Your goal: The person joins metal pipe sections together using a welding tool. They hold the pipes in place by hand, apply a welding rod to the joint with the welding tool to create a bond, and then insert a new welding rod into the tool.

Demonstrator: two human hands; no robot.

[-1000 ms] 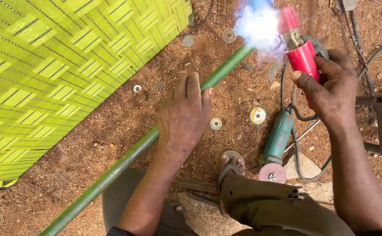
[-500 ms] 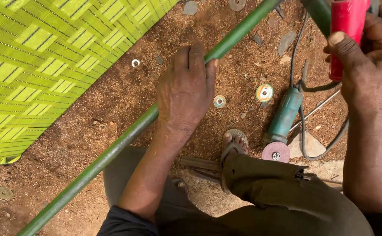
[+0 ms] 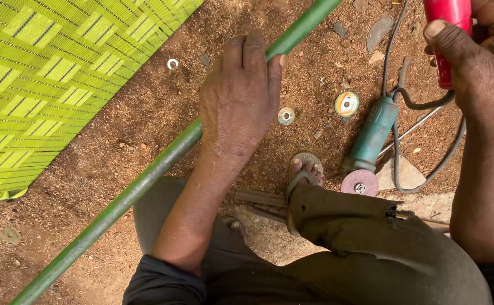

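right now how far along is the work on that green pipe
Done: nothing finished shows; the end of the green pipe being worked is out of frame. In hand: the left hand presses the pipe to the dirt ground, and the right hand grips a red-handled tool with no spark in view. Left: cannot tell from here; the teal angle grinder lies untouched beside the foot.

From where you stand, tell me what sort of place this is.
Probably an outdoor metalwork spot on bare ground: an angle grinder lies on the red dirt among loose washers, beside a green metal pipe.
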